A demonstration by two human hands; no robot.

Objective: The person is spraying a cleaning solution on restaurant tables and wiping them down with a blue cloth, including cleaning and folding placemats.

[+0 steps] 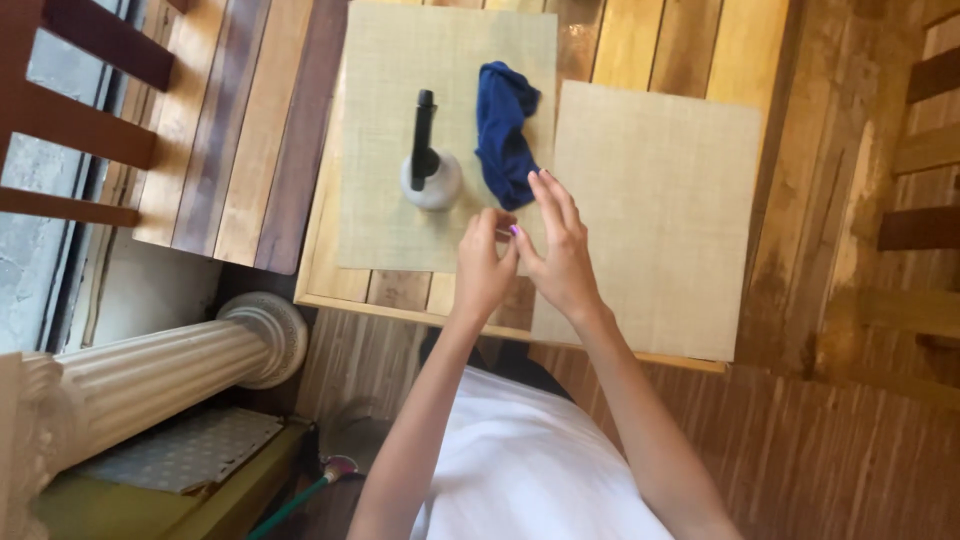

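Wooden slats make up the table [640, 40], with a fluted white column [160, 365] at lower left. At upper centre a spray bottle [430, 165] stands on a woven placemat [385, 120], a crumpled blue cloth [503, 130] just right of it. Below, the left hand [485, 270] is loosely curled, its fingertips meeting the right hand [560, 250], whose fingers are spread; neither visibly holds anything. A second placemat [660, 220] lies at right.
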